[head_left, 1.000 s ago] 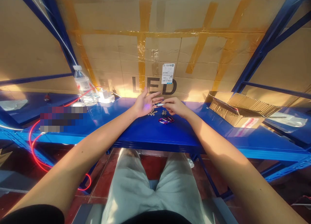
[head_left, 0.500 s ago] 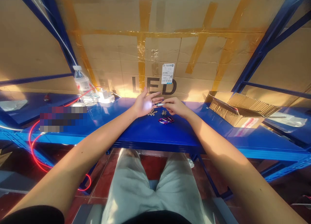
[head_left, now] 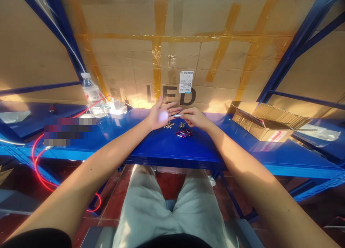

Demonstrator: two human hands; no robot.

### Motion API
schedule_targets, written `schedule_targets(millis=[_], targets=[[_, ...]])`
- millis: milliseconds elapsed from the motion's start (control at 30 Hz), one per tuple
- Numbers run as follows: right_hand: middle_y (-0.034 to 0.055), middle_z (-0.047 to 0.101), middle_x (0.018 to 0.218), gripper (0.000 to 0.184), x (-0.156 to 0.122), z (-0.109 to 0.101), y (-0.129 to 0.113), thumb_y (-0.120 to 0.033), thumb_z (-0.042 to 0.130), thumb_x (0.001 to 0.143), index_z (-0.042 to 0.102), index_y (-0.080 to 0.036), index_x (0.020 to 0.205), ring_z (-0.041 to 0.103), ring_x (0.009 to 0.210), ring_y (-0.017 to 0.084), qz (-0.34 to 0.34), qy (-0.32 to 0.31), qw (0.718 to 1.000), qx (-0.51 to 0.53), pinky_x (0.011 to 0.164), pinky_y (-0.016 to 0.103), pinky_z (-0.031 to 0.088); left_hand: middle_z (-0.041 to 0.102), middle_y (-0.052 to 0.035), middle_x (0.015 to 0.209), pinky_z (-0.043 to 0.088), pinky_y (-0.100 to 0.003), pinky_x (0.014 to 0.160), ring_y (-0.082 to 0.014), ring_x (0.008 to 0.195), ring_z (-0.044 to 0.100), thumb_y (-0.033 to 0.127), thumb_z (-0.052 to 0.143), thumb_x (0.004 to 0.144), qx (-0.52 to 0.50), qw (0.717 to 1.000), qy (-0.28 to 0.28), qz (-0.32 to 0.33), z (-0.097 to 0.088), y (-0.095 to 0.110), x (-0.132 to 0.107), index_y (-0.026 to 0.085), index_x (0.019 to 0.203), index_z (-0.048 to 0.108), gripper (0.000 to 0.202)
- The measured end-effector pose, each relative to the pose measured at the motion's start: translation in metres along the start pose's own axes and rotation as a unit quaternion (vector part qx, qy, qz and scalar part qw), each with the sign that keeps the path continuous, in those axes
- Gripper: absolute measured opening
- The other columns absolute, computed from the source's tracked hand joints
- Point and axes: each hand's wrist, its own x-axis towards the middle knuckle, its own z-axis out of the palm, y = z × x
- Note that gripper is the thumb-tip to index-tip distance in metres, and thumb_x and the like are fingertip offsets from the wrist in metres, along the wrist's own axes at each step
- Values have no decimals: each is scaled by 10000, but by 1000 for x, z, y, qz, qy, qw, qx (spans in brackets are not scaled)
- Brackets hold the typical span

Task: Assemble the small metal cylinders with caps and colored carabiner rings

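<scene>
My left hand (head_left: 159, 116) is raised over the blue table with its fingers spread and palm turned up, holding nothing. A round whitish spot of light falls on that palm. In the fingertips of my right hand (head_left: 194, 118) is a small, slim, silvery flashlight (head_left: 177, 115), pinched and pointing left at the lit palm. Below my hands lie a cluster of small brassy metal pieces (head_left: 169, 125) and a smaller cluster of metal pieces (head_left: 182, 125). Closer to me is a little heap of shiny red and purple slim items (head_left: 184, 133), too small to make out.
An open cardboard box (head_left: 269, 127) stands on the right of the blue table (head_left: 172, 151). To the left are a plastic water bottle (head_left: 93, 93), a white power strip (head_left: 117, 108) and a glowing red cable (head_left: 35, 154). A large taped cardboard sheet (head_left: 129, 61) rises behind the table.
</scene>
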Motion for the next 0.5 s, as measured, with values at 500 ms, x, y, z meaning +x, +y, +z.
schedule_targets(millis=[500], targets=[[-53,413,487,207,0,0,1,-318,646,887,708,-159,770,342,445,92,-26,6,997,-70,463,273,259,564,-160,1576,340,-495,1277,-331,1543,431,747,240,967,23,999,-24,3,-4,-1,0,119,1701,239,966]])
